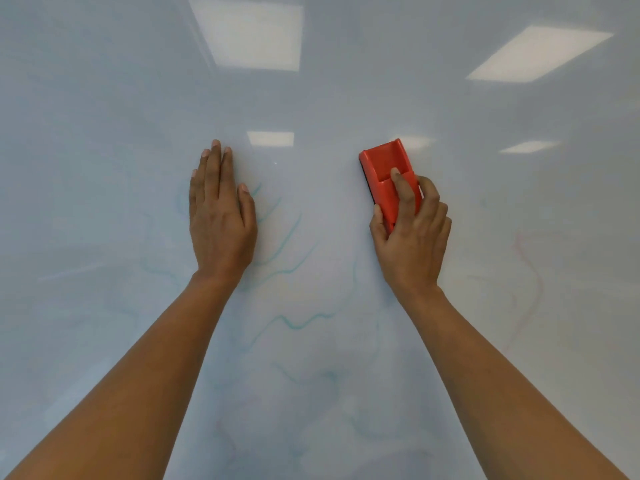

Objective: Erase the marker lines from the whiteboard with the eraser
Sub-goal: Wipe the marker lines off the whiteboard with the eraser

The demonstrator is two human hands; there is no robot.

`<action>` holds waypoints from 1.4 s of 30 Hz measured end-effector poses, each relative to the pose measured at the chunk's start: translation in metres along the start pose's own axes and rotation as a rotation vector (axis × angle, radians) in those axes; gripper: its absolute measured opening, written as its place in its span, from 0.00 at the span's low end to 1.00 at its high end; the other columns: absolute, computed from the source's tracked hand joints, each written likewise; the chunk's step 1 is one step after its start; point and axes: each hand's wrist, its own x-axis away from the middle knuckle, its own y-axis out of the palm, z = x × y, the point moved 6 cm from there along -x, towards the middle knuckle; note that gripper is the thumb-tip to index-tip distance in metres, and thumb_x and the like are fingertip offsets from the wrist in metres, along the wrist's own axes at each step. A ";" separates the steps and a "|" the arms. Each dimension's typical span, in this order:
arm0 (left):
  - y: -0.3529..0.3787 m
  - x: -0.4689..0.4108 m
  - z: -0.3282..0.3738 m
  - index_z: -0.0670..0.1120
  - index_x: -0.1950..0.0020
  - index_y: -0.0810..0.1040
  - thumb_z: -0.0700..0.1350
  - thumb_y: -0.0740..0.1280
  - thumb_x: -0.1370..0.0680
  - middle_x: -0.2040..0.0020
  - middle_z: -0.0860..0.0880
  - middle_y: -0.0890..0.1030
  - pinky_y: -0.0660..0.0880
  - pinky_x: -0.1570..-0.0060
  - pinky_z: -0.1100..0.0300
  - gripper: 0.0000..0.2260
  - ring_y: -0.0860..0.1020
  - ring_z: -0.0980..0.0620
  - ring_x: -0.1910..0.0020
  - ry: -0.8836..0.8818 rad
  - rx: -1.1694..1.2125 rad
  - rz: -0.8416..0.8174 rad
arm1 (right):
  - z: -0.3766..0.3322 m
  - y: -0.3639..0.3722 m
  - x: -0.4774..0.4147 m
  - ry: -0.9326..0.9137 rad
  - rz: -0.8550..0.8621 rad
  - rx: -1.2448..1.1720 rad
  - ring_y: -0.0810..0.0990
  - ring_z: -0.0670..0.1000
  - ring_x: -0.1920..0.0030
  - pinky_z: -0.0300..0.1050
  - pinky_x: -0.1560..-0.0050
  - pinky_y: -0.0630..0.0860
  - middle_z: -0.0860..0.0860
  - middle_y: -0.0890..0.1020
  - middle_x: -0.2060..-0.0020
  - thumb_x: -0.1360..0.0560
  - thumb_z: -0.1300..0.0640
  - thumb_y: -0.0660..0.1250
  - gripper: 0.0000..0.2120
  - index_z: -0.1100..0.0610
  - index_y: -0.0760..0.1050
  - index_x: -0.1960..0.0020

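Head view, looking down at the whiteboard [104, 133] that fills the frame. My left hand [221, 220] lies flat on the board with its fingers straight and together, holding nothing; it partly covers the upper end of a cluster of teal marker lines [294, 323]. My right hand [412, 233] grips the red eraser [384, 164], thumb on one side, fingers curled round the other and the forefinger laid along its back. The eraser sits on or just above the board, well to the right of the left hand, and its dark felt edge shows on the left side. I cannot tell whether the felt is pressed to the surface.

State of the task, as I judge it: the upper half of the board carries no visible lines, only the reflected ceiling lights [249, 32]. Below and between my arms, wavy teal strokes run in several branches. They are strongest near the middle of the frame and fainter, looking smeared, towards the lower edge. A faint pink line [530, 271] runs down the right side, apart from the teal group. The eraser lies above all of these marks and touches none of them. I would therefore put the work at partly done at best, with the teal cluster, the pale ghosting low down and the pink line all left to wipe.
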 end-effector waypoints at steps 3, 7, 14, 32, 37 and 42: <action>0.012 0.007 0.035 0.40 0.24 0.58 0.40 0.54 0.18 0.23 0.44 0.58 0.51 0.25 0.55 0.22 0.56 0.49 0.24 -0.008 0.038 0.004 | 0.020 -0.004 -0.003 -0.023 -0.017 -0.011 0.75 0.59 0.48 0.53 0.52 0.74 0.60 0.73 0.36 0.23 0.50 0.63 0.24 0.53 0.66 0.29; 0.032 0.014 0.085 0.40 0.25 0.61 0.39 0.55 0.19 0.24 0.44 0.61 0.52 0.25 0.54 0.21 0.58 0.48 0.25 0.088 0.062 -0.012 | 0.080 -0.016 -0.011 0.111 0.037 0.035 0.75 0.61 0.48 0.55 0.51 0.72 0.60 0.73 0.36 0.23 0.50 0.63 0.24 0.53 0.67 0.29; 0.058 0.026 0.127 0.40 0.25 0.62 0.40 0.55 0.19 0.24 0.44 0.61 0.51 0.25 0.53 0.21 0.57 0.48 0.24 0.152 0.050 -0.092 | 0.185 -0.031 -0.010 0.516 0.076 0.034 0.71 0.60 0.42 0.54 0.44 0.67 0.58 0.67 0.33 0.22 0.48 0.59 0.25 0.52 0.61 0.26; 0.079 0.040 0.136 0.39 0.25 0.61 0.40 0.56 0.19 0.25 0.43 0.61 0.52 0.25 0.51 0.21 0.58 0.47 0.24 0.110 -0.015 -0.042 | 0.180 -0.028 -0.071 0.123 -0.009 -0.040 0.71 0.60 0.41 0.54 0.45 0.68 0.57 0.68 0.32 0.22 0.46 0.61 0.25 0.47 0.63 0.26; 0.079 0.040 0.137 0.39 0.26 0.62 0.40 0.55 0.19 0.25 0.43 0.62 0.53 0.25 0.51 0.21 0.58 0.47 0.25 0.112 -0.031 -0.029 | 0.126 -0.012 -0.104 0.207 -0.042 0.015 0.68 0.58 0.39 0.52 0.42 0.66 0.54 0.61 0.27 0.22 0.46 0.57 0.28 0.44 0.53 0.24; 0.079 0.040 0.136 0.40 0.25 0.61 0.42 0.54 0.19 0.25 0.44 0.62 0.51 0.25 0.53 0.21 0.58 0.48 0.24 0.111 -0.045 -0.033 | 0.048 0.001 -0.085 -0.385 -0.157 -0.014 0.70 0.56 0.42 0.51 0.45 0.69 0.53 0.61 0.26 0.19 0.46 0.51 0.26 0.46 0.51 0.23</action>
